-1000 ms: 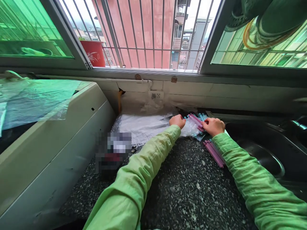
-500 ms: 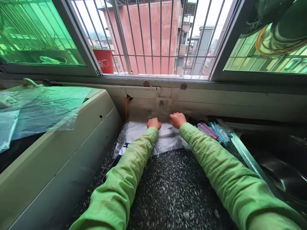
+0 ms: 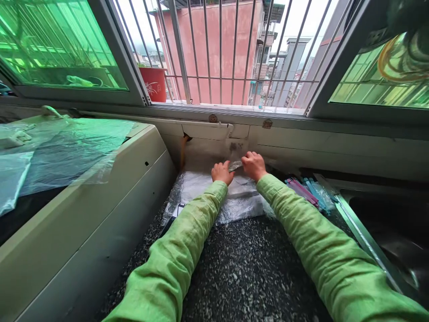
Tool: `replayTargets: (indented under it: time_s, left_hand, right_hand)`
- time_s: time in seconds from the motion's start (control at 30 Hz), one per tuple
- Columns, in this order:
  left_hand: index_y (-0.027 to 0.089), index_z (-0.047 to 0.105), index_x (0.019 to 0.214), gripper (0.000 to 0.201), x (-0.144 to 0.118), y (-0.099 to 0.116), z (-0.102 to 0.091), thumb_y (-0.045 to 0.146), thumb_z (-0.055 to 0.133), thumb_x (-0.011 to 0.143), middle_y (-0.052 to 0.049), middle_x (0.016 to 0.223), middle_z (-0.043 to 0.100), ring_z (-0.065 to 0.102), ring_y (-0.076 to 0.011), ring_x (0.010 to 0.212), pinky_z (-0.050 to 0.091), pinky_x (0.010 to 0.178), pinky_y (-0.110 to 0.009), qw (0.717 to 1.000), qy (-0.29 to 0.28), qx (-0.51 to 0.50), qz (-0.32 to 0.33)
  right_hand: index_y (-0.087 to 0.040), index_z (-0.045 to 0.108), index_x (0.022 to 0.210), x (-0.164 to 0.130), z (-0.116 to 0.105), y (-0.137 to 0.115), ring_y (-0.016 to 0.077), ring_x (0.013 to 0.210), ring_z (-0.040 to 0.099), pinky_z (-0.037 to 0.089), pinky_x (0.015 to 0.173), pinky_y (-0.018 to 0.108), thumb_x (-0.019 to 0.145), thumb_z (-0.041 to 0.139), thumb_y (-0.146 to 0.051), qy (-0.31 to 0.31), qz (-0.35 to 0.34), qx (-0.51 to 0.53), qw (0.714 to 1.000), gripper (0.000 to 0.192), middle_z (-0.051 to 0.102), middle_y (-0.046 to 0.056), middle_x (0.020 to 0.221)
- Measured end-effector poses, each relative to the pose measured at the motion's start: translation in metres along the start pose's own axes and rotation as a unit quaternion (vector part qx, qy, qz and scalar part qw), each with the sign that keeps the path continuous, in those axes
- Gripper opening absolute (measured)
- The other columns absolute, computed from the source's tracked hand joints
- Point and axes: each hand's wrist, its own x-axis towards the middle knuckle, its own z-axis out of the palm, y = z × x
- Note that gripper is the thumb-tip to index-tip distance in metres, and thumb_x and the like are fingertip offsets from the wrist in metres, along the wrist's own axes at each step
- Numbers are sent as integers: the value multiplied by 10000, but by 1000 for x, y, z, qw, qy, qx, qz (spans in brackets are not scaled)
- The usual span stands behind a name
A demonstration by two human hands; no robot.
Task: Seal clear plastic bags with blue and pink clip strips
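Note:
Both my arms in green sleeves reach to the back of a speckled dark counter (image 3: 248,264). My left hand (image 3: 222,172) and my right hand (image 3: 254,164) are close together and pinch a clear plastic bag (image 3: 235,166) between them, lifting its edge a little. Under them lies a stack of clear plastic bags (image 3: 231,199) against the wall below the window. Right of my right arm lie several pink and blue sealing sticks (image 3: 306,190).
A white appliance (image 3: 83,201) with plastic sheeting (image 3: 56,150) on top stands at the left. A steel sink (image 3: 389,223) is at the right. The barred window (image 3: 228,53) is open ahead, with a red pot (image 3: 154,82) on its ledge. A dark flat object (image 3: 172,217) pokes out from under the bags.
My hands moved left from the sealing sticks to the bag stack, then came together and pinched up the edge of a clear bag. The camera view shifted left.

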Motion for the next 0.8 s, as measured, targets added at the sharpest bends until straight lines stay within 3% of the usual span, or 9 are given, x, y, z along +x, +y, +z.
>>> replayTargets:
  time_s: [0.2,0.4,0.5,0.63,0.8]
  left_hand:
    - [241,673,888,224,-33,3,-26,273,498,750,-74,908,606,491,-227,932,370,769,-327,996,54,-16,63]
    - [235,673,821,201,-109,-4,-45,215,486,747,-54,788,582,497,-199,845,371,762,-320,979,108,-46,165]
    - [226,671,807,196,-157,-16,-46,210,485,750,-50,728,577,496,-188,773,378,721,-319,969,92,-41,226]
    - [229,661,762,216,-214,-35,-39,223,447,791,-49,714,583,480,-177,733,372,673,-309,950,62,-21,305]
    - [221,642,734,263,-260,-53,-31,266,403,833,-48,670,577,465,-169,682,365,641,-310,933,29,2,359]
  right_hand:
    - [-180,659,811,-57,-47,15,180,813,450,286,690,286,831,406,-230,132,-16,41,990,259,585,81,885]
    - [-198,648,758,-154,-66,6,153,751,445,293,687,277,827,462,-230,223,-71,68,970,201,598,41,787]
    - [-199,628,708,-206,-67,-9,145,722,438,288,679,276,824,479,-226,230,-99,74,965,191,592,25,728]
    - [-195,599,688,-266,-64,-32,139,698,427,277,675,283,823,486,-220,179,-141,99,969,178,573,17,679]
    - [-186,585,690,-308,-60,-51,135,683,411,266,643,281,836,455,-211,109,-177,112,972,197,551,26,675]
